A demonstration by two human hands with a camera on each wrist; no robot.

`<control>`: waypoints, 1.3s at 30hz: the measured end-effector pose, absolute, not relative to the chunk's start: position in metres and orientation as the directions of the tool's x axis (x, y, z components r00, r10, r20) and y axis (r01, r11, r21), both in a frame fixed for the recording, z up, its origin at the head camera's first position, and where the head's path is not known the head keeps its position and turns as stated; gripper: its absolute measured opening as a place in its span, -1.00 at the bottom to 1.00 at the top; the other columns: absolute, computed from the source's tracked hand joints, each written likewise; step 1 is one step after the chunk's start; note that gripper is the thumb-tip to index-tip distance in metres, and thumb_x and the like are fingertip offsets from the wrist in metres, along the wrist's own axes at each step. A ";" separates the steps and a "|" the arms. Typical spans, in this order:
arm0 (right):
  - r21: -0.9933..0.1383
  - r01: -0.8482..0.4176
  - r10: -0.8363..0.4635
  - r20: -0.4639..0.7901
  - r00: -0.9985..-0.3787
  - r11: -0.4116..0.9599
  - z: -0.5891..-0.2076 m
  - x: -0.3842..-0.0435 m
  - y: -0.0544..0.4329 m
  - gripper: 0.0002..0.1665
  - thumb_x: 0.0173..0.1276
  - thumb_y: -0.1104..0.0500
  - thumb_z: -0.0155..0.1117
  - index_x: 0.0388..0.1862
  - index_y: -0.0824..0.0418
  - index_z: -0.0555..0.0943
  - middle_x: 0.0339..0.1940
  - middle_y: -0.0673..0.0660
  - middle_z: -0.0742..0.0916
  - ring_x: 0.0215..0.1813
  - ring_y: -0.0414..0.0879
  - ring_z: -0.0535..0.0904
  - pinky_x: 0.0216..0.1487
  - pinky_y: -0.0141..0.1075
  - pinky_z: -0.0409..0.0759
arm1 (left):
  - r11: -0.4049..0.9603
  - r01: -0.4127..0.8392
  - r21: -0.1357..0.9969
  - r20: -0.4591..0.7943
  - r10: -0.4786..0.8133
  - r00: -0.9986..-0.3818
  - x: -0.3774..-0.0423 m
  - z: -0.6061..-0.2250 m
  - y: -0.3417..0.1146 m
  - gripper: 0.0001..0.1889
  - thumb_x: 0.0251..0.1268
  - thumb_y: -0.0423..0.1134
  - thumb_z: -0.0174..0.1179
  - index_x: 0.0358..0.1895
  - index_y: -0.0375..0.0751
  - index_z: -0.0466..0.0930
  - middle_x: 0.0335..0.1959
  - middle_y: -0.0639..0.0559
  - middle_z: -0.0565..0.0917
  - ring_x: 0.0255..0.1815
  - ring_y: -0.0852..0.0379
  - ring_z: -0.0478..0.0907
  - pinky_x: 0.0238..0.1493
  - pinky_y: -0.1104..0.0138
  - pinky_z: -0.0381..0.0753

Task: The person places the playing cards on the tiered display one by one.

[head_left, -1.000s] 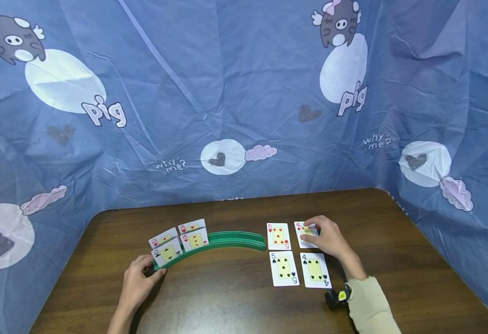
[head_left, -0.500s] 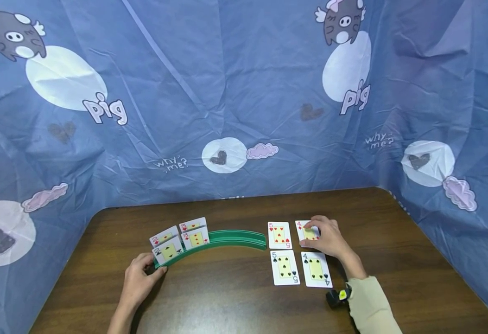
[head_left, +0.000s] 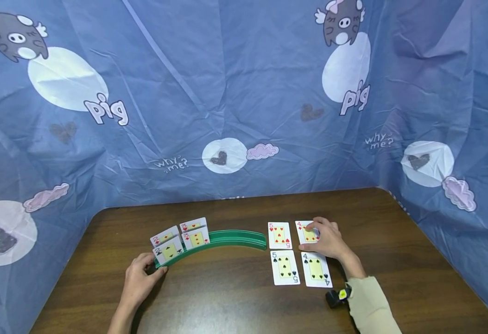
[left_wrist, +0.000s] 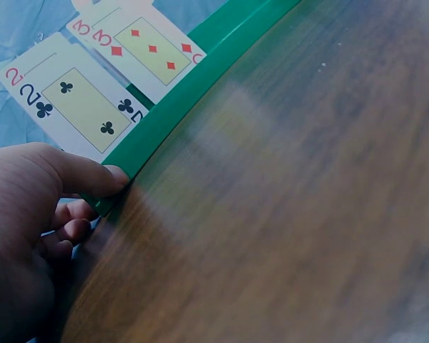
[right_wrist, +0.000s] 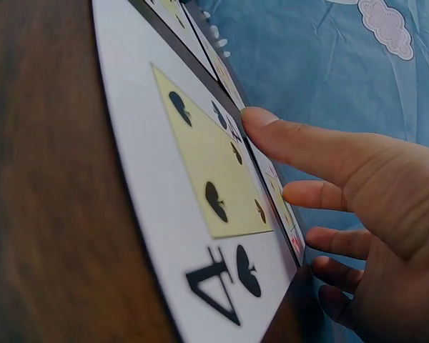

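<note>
My left hand grips the left end of a curved green card holder, thumb in front and fingers behind. Standing in the holder are the two of clubs and three of diamonds, with a red two and red three partly hidden behind them. My right hand reaches over the four of diamonds, lying face up. Its index fingertip overlaps the card and its thumb is at the card's near edge. Thumb and fingers are spread apart in the right wrist view.
The five of hearts, five of spades and four of spades lie face up around that card. They rest on the brown wooden table. A blue patterned cloth hangs behind the table.
My right thumb has moved down to the near edge of the four of diamonds, and more of the card's face shows. My left hand keeps its grip on the card holder.
</note>
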State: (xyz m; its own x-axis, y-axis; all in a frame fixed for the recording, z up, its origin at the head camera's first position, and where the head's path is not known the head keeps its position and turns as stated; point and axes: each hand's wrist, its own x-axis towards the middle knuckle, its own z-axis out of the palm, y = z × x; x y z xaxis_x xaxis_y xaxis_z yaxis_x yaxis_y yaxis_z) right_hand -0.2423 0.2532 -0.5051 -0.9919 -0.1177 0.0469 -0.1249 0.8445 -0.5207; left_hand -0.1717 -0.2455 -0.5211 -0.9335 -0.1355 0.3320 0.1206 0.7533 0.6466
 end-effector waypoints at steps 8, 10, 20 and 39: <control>-0.503 -0.121 -0.108 0.054 -0.993 0.856 -0.507 -0.242 0.253 -0.24 -0.04 -0.17 0.62 0.05 0.23 0.64 0.42 0.46 0.44 0.28 0.36 0.34 0.14 0.24 0.32 | 0.752 0.131 0.646 0.343 -0.133 -0.930 -0.172 -0.521 -0.245 -0.72 -0.10 -0.42 0.49 -0.22 -0.34 0.74 -0.16 -0.18 0.74 -0.19 0.06 0.51 -0.19 0.33 0.43; -0.500 -0.120 -0.105 0.059 -0.993 0.857 -0.508 -0.243 0.253 -0.24 -0.04 -0.17 0.62 0.05 0.23 0.64 0.42 0.46 0.44 0.28 0.36 0.34 0.13 0.24 0.32 | 0.753 0.127 0.646 0.339 -0.133 -0.931 -0.172 -0.521 -0.245 -0.71 -0.10 -0.42 0.49 -0.21 -0.34 0.74 -0.16 -0.19 0.74 -0.19 0.05 0.52 -0.19 0.32 0.43; -0.496 -0.113 -0.094 0.063 -0.994 0.861 -0.510 -0.244 0.251 -0.26 -0.03 -0.17 0.61 0.04 0.23 0.64 0.42 0.47 0.44 0.29 0.38 0.34 0.14 0.27 0.31 | 0.745 0.087 0.662 0.285 -0.142 -0.948 -0.172 -0.521 -0.246 -0.70 -0.05 -0.41 0.48 -0.16 -0.36 0.73 -0.10 -0.23 0.72 -0.13 -0.03 0.55 -0.15 0.29 0.43; -0.536 -0.098 -0.086 0.048 -0.995 0.839 -0.507 -0.243 0.250 -0.31 -0.04 -0.12 0.64 0.01 0.21 0.66 0.36 0.42 0.47 0.31 0.36 0.30 0.14 0.25 0.29 | 0.750 0.087 0.656 0.285 -0.139 -0.948 -0.172 -0.520 -0.246 -0.70 -0.06 -0.41 0.47 -0.16 -0.37 0.73 -0.11 -0.23 0.72 -0.13 -0.04 0.55 -0.15 0.29 0.44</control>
